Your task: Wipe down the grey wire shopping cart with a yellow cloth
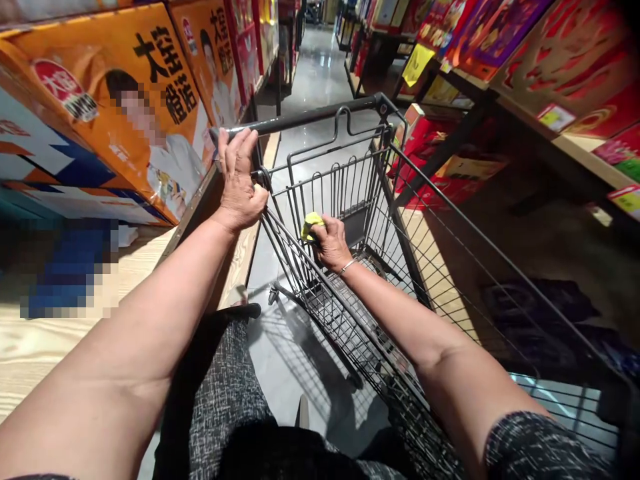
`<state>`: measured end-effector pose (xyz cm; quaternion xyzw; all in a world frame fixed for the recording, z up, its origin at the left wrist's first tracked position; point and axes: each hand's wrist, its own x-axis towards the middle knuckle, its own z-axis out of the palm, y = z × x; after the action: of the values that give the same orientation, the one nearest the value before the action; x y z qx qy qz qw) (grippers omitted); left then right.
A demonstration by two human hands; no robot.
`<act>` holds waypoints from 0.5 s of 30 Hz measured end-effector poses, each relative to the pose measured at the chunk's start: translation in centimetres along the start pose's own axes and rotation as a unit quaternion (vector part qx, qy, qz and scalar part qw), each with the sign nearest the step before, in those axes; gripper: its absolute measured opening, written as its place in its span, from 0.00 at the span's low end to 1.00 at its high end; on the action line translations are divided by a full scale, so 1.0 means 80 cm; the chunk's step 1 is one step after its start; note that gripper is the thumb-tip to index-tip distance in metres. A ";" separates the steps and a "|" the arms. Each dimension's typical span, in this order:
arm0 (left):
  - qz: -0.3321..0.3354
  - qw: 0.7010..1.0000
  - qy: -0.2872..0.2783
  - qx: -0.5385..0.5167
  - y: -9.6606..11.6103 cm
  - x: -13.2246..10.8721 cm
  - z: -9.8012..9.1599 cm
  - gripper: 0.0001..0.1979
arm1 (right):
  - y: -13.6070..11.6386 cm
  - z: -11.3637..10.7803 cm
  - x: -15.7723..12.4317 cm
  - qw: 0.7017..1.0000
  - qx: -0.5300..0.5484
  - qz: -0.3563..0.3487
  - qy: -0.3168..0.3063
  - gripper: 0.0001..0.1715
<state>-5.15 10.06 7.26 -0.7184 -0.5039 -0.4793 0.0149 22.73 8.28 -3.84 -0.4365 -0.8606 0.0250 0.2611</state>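
Note:
A dark wire shopping cart (pixel 330 118) stands at an angle in front of me. At the left end of its handlebar is my left hand (pixel 241 180), its fingers bent over the bar and its thumb near the corner of the frame. Inside the basket, close to the wire wall, my right hand (pixel 333 243) pinches a crumpled yellow-green cloth (pixel 313 227). A thin bracelet circles my right wrist.
Orange boxes (pixel 120 100) stand on a wooden shelf (pixel 45 360) at the left. Shelves (pixel 575 153) of red and purple packages line the right side. A grey tiled aisle (pixel 320 60) runs ahead between them.

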 end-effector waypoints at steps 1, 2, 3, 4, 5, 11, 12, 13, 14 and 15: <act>0.005 1.000 -0.003 -0.003 -0.004 0.003 0.001 0.46 | 0.003 -0.006 0.004 1.000 0.001 -0.007 0.004 0.27; 0.010 1.000 -0.005 -0.005 -0.007 0.006 0.002 0.47 | 0.006 -0.014 0.011 1.000 0.002 -0.018 0.014 0.28; 0.013 1.000 -0.009 -0.004 -0.009 0.009 0.003 0.47 | 0.008 -0.023 0.021 0.999 0.003 -0.031 0.027 0.30; 0.015 1.000 -0.012 0.000 -0.010 0.012 0.003 0.47 | 0.011 -0.032 0.032 0.998 0.001 -0.044 0.041 0.33; 0.015 1.000 -0.015 0.006 -0.009 0.014 0.003 0.48 | 0.012 -0.039 0.045 0.997 -0.003 -0.056 0.050 0.38; -0.003 0.997 -0.058 0.047 0.005 0.029 -0.001 0.50 | 0.024 -0.022 0.058 0.997 -0.013 -0.075 -0.013 0.42; -0.014 0.997 -0.064 0.049 0.005 0.033 -0.001 0.51 | 0.029 -0.010 0.042 0.996 -0.006 -0.072 -0.043 0.38; -0.026 0.996 -0.068 0.050 0.003 0.037 -0.001 0.52 | 0.035 0.003 0.020 0.995 0.004 -0.068 -0.079 0.34; -0.037 0.995 -0.072 0.051 -0.001 0.041 0.001 0.52 | 0.041 0.015 -0.004 0.991 0.013 -0.063 -0.117 0.30; -0.047 0.995 -0.076 0.051 -0.005 0.045 0.002 0.52 | 0.049 0.025 -0.031 0.985 0.022 -0.056 -0.160 0.28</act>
<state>-5.20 12.90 9.54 -0.7269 -0.5605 -0.3967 -0.0092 25.85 9.16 -7.71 -0.3726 -0.9135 0.0988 0.1303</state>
